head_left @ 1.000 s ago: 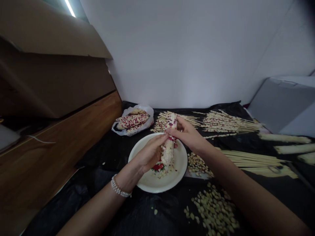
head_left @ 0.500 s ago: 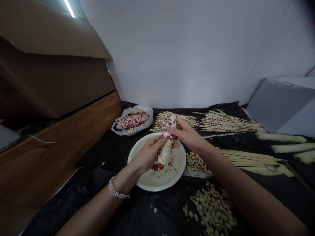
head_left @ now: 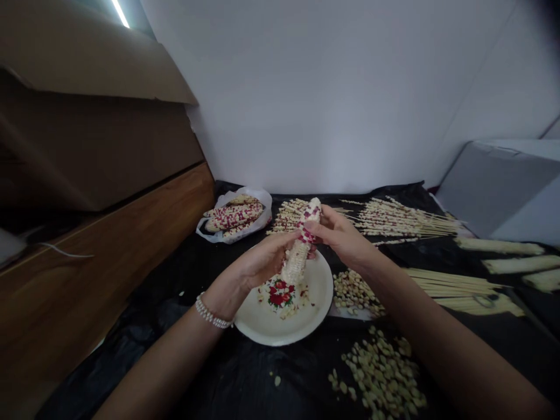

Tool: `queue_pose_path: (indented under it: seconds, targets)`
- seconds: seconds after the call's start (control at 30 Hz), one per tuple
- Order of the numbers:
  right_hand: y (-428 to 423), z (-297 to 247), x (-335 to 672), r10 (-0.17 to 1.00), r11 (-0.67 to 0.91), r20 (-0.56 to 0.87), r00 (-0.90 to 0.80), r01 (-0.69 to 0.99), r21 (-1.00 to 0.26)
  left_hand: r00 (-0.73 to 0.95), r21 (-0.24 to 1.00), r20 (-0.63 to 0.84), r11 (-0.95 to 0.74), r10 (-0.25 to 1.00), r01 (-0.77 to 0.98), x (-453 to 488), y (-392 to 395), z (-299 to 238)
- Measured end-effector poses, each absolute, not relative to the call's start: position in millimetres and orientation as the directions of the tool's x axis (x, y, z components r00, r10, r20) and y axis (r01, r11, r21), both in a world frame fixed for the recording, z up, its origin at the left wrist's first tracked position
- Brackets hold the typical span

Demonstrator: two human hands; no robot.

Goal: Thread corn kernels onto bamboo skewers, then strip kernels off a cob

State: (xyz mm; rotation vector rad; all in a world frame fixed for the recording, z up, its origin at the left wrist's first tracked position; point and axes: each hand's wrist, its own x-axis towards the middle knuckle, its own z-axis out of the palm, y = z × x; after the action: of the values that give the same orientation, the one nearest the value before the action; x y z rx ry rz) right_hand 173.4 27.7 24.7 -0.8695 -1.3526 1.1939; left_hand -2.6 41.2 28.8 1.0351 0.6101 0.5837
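Red-speckled corn cob (head_left: pixel 298 256) tight in left hand (head_left: pixel 262 262), right hand (head_left: pixel 341 236), over plate edge (head_left: pixel 284 338).

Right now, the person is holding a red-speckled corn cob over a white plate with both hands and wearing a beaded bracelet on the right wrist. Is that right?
Not quite: the beaded bracelet is on the left wrist, not the right, as the head view shows. The rest stands: the left hand and right hand hold the red-speckled corn cob over the white plate.
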Motion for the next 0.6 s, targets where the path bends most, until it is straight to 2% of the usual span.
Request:
queue_pose_path:
  seconds: [0.13, 0.27, 0.6]
  targets:
    - [26.3, 26.3, 172.3, 0.955, 0.236, 0.253, -0.153, -0.121, -0.964, 0.668, 0.94, -0.122, 0.302, 0.734, -0.16, -0.2, 38.0, 26.3]
    - [25.4, 27.1, 171.4, 0.956, 0.236, 0.252, -0.147, -0.118, -0.965, 0.648, 0.933, -0.091, 0.292, 0.756, -0.21, 2.4, 33.8, 25.3]
    - [21.8, 27.1, 165.2, 0.957, 0.236, 0.248, -0.151, -0.092, -0.967, 0.623, 0.92, -0.164, 0.347, 0.764, -0.182, 6.1, 33.3, 23.3]
